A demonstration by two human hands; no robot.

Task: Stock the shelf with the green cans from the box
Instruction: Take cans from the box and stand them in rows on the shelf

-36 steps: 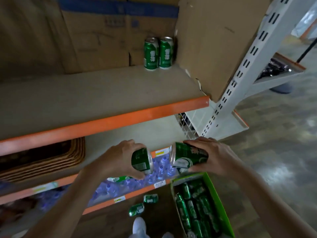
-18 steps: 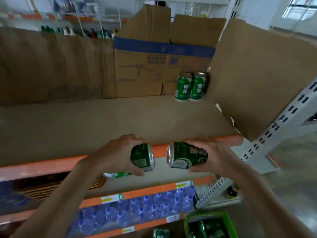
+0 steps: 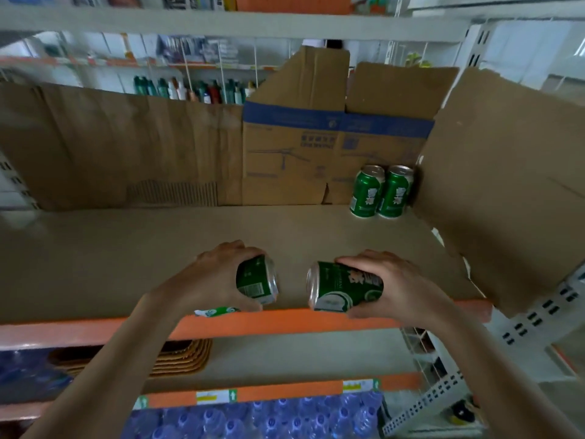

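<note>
- Green can (image 3: 256,280) gripped in the left hand (image 3: 215,277), fingers curled over its side and thumb underneath; second green can (image 3: 345,286) clamped the same way in the right hand (image 3: 395,283).
- Both carried lying sideways, silver ends turned inward toward each other with a gap between. Probably just the way of lifting them from the box, so each needs turning upright before being set down.
- Held over the near edge of the beige shelf (image 3: 126,264), just past its orange front rail (image 3: 300,323), not yet resting on the surface.
- Shelved pair (image 3: 367,191) of green cans already upright in the far right corner, touching each other and tight against the cardboard. Likely the start of a row, hence the next spots just left of or in front of them.
- Supply box not in view.
- Along the back: a blue-banded carton (image 3: 300,153) behind the pair and a brown cardboard sheet (image 3: 110,147) to the left.
- Main obstacle: a large cardboard flap (image 3: 506,185) leaning in over the right end of the shelf, crowding the right hand's path to the corner. Probably easier to approach from the left or front.
- Below: woven trays (image 3: 186,356) on the next level, bottled water (image 3: 253,419) on the lowest.
- Green-and-white scrap (image 3: 218,311) just under the left hand, too blurred to identify.
</note>
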